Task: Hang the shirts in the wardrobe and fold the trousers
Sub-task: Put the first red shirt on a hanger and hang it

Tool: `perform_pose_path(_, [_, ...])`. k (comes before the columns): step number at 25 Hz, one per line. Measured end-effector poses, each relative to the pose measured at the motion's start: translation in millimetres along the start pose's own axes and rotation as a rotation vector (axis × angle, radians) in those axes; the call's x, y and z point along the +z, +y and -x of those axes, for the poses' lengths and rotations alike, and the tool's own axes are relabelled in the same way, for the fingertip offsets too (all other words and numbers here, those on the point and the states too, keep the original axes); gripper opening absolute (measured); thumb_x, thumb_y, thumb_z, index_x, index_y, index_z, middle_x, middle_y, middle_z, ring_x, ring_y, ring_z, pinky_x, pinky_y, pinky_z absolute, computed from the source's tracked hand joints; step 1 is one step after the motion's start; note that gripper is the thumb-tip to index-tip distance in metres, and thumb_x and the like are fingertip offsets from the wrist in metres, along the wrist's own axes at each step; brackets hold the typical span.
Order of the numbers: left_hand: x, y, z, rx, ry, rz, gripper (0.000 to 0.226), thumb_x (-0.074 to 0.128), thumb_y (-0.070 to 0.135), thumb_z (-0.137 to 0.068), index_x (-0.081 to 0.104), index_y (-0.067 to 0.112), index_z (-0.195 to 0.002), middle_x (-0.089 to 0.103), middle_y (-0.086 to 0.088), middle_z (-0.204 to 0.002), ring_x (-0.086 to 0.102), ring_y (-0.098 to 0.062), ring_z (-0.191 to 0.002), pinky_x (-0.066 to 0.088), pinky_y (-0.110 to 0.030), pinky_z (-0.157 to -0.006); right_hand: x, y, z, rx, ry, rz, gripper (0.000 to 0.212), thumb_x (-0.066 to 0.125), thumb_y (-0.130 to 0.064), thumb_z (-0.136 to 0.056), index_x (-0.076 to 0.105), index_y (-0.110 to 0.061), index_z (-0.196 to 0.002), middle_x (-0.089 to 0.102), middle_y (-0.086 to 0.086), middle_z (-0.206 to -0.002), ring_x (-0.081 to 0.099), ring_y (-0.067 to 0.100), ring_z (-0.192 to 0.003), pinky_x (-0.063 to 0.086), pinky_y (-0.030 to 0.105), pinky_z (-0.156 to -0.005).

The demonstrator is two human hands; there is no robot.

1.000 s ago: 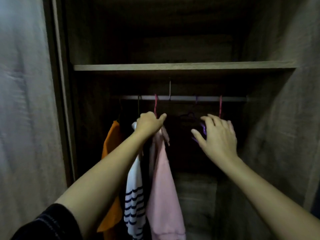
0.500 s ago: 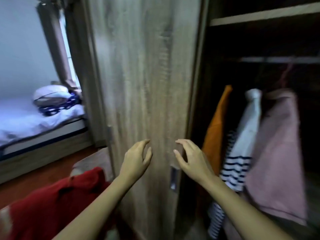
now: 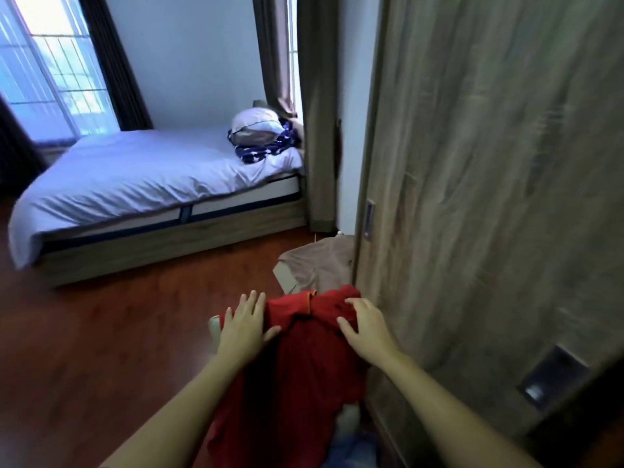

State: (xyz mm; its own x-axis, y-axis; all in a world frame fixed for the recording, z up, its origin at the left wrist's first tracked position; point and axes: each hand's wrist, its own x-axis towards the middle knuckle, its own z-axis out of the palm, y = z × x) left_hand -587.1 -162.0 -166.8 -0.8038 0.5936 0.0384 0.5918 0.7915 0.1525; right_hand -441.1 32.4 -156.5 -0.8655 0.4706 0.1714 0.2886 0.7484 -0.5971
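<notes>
A red shirt (image 3: 304, 359) with a collar lies draped over a pile low in the middle of the view, beside the wardrobe door (image 3: 489, 197). My left hand (image 3: 244, 324) rests flat at the shirt's left shoulder, fingers straight. On the right side of the collar sits my right hand (image 3: 366, 324), its fingers lightly bent on the cloth. A beige garment (image 3: 320, 265) lies just beyond the red shirt. Something blue (image 3: 354, 447) shows below the shirt at the bottom edge. The wardrobe's inside is out of view.
A bed (image 3: 135, 184) with a white sheet, a pillow (image 3: 256, 125) and a dark blue starred cloth stands at the back left. Red-brown wooden floor (image 3: 101, 332) lies between the bed and me. Curtains (image 3: 317, 113) hang next to the wardrobe.
My view swung left and down from the wardrobe rail to the room. Both hands left the hangers, dropped past the door and came down on the red shirt.
</notes>
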Motion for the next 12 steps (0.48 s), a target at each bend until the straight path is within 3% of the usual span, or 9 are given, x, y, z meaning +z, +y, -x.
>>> perform_pose_path(3, [15,-11,-10,0.019,-0.013,-0.029,0.068,0.046,0.049,-0.092,0.023,0.019,-0.149,0.021,-0.004,-0.157,0.02,-0.026,-0.144,0.018,-0.053,-0.111,36,-8,-20,0.075,-0.081,0.071,0.064,0.061,-0.034,-0.085,0.034,-0.012,-0.139,0.034,0.01,-0.14,0.036,0.028,-0.13,0.029,0.034,-0.109])
perform_pose_path(5, [18,-16,-16,0.036,0.055,0.047,0.054,0.047,0.041,-0.094,0.039,0.021,-0.143,0.035,-0.006,-0.151,0.032,-0.031,-0.139,0.022,-0.056,-0.108,49,-9,-31,0.137,-0.097,0.125,0.069,0.064,-0.029,-0.084,0.03,-0.013,-0.141,0.029,0.011,-0.141,0.038,0.03,-0.129,0.034,0.037,-0.106])
perform_pose_path(9, [15,-18,-17,-0.013,0.071,0.111,0.039,0.039,0.038,-0.099,0.048,0.031,-0.136,0.038,0.001,-0.149,0.031,-0.028,-0.14,0.016,-0.055,-0.11,50,2,-36,0.067,0.033,0.169,0.032,0.061,-0.019,-0.086,0.055,-0.011,-0.116,0.053,0.011,-0.109,0.059,0.034,-0.098,0.048,0.042,-0.08])
perform_pose_path(12, [6,-13,-10,-0.075,0.293,0.371,0.04,0.036,0.045,-0.096,0.06,0.028,-0.123,0.058,0.0,-0.133,0.047,-0.028,-0.129,0.028,-0.054,-0.105,37,6,-42,-0.06,0.097,0.213,0.015,0.059,-0.019,-0.087,0.063,-0.009,-0.097,0.061,0.01,-0.094,0.061,0.032,-0.091,0.047,0.039,-0.073])
